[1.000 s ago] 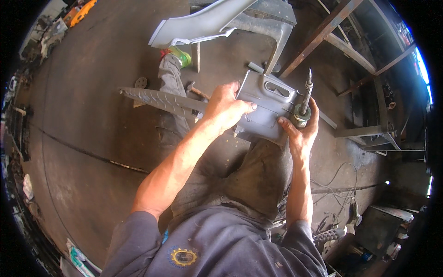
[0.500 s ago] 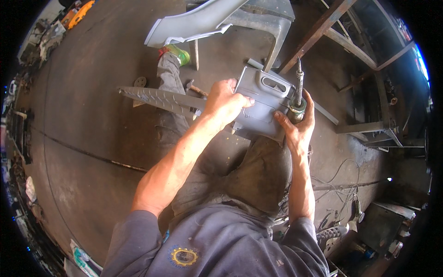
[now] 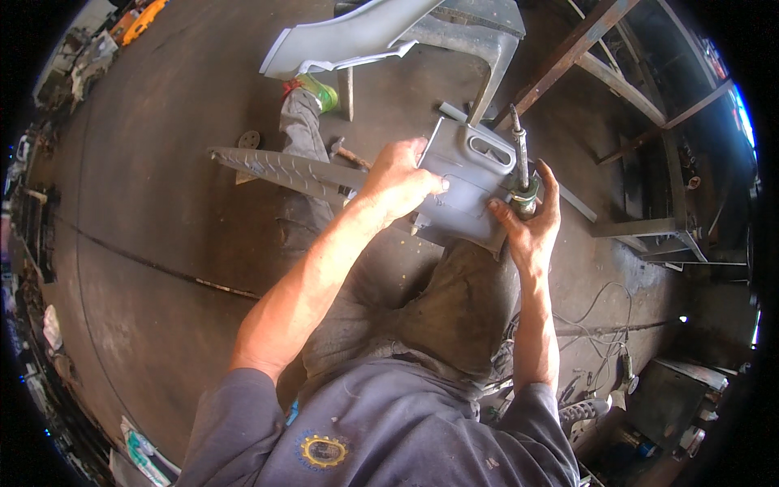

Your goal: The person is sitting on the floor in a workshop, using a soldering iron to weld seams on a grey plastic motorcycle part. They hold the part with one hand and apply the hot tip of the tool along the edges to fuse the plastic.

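My left hand (image 3: 402, 183) grips the left edge of a grey panel (image 3: 466, 203) with an oval cutout, its thumb lying on the face. My right hand (image 3: 531, 223) holds the panel's right side, thumb on the face, fingers also round the greenish base of a long metal tool (image 3: 520, 158) with a narrow tip pointing away from me. A long patterned grey piece (image 3: 276, 170) lies across my left lower leg, passing behind my left wrist. A hammer (image 3: 345, 154) with a wooden handle rests just beyond it.
A worn stool (image 3: 495, 45) bearing a curved pale part (image 3: 341, 36) stands ahead of me. A rusty metal frame (image 3: 592, 40) fills the upper right. Cables (image 3: 608, 341) and tools lie on the floor at lower right; a dark box (image 3: 665, 406) stands behind them. Clutter lines the left rim.
The tool's tip has shifted left since a second ago, and the tool stands slightly more tilted that way. Both hands keep their grip on the panel with little movement.
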Demonstrator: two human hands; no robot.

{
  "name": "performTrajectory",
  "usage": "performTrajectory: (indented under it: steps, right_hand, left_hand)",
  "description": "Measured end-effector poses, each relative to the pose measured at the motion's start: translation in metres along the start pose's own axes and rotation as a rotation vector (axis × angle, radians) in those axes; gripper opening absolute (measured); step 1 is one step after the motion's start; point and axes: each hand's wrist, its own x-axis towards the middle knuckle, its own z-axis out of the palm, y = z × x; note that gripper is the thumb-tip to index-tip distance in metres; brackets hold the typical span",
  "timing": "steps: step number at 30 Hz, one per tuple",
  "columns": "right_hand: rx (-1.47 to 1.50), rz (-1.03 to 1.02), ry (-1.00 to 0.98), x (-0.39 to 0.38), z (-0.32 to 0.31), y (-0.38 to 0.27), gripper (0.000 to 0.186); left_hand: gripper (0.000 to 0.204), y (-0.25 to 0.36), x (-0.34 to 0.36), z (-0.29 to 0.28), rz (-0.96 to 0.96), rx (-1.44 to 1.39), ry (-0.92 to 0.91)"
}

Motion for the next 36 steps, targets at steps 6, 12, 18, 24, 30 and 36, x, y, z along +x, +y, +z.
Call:
performTrajectory:
  steps: [6,12,18,24,30,36]
  right_hand:
    - [0.038,-0.009,-0.005,0.000,-0.003,0.005,0.099]
    - [0.039,-0.018,-0.014,-0.001,0.000,0.002,0.100]
    - [0.032,-0.005,-0.009,-0.002,-0.001,0.001,0.101]
    - [-0.025,0.019,0.030,-0.009,-0.018,-0.008,0.087]
    - [-0.282,-0.047,-0.093,-0.037,-0.099,-0.031,0.054]
    - [-0.726,-0.340,-0.272,-0.053,-0.109,-0.093,0.038]
  left_hand:
    - [0.040,0.001,-0.001,0.004,0.026,0.072,0.046]
    - [0.036,0.001,-0.003,0.005,-0.032,-0.001,0.100]
    - [0.033,-0.006,0.004,0.006,-0.022,-0.005,0.092]
    - [0.035,0.004,-0.003,0.003,0.004,0.020,0.038]
    - [0.044,-0.019,0.008,0.004,0.040,0.045,0.061]
    - [0.042,-0.030,0.012,0.009,0.093,0.062,0.094]
